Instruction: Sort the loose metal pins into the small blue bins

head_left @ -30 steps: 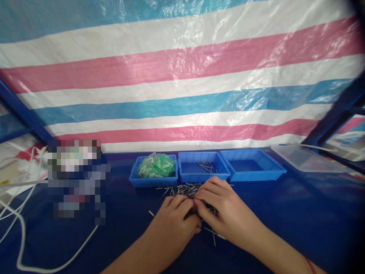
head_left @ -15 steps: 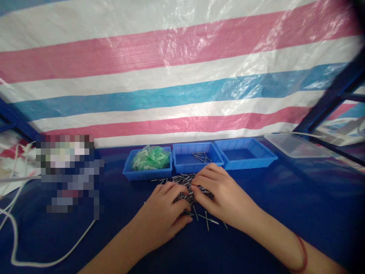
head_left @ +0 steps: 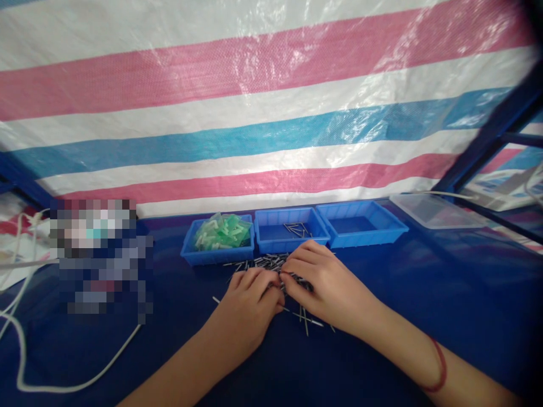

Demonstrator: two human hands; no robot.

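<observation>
A pile of slim metal pins that look like blind rivets (head_left: pixel 269 262) lies on the dark blue table, with both my hands over its near side. My left hand (head_left: pixel 250 302) is closed, its fingers curled in among the rivets, and a thin shank pokes out by its thumb. My right hand (head_left: pixel 320 280) arches over the pile's right part, thumb and forefinger drawn together close to the left fingertips. What sits between those right fingers is hidden. A few loose rivets (head_left: pixel 306 321) lie crossed in front of the right hand.
Behind the pile stand three blue trays: the left tray (head_left: pixel 220 257) holds green plastic bags, the middle tray (head_left: pixel 292 246) a few rivets, the right tray (head_left: pixel 365 240) shows a bare bottom. A clear plastic lid (head_left: pixel 436 212) lies right; a white cable (head_left: pixel 76 390) loops left.
My left fingers and thumb have closed together at the pile. My right hand has stayed nearly in place. The view has shifted slightly.
</observation>
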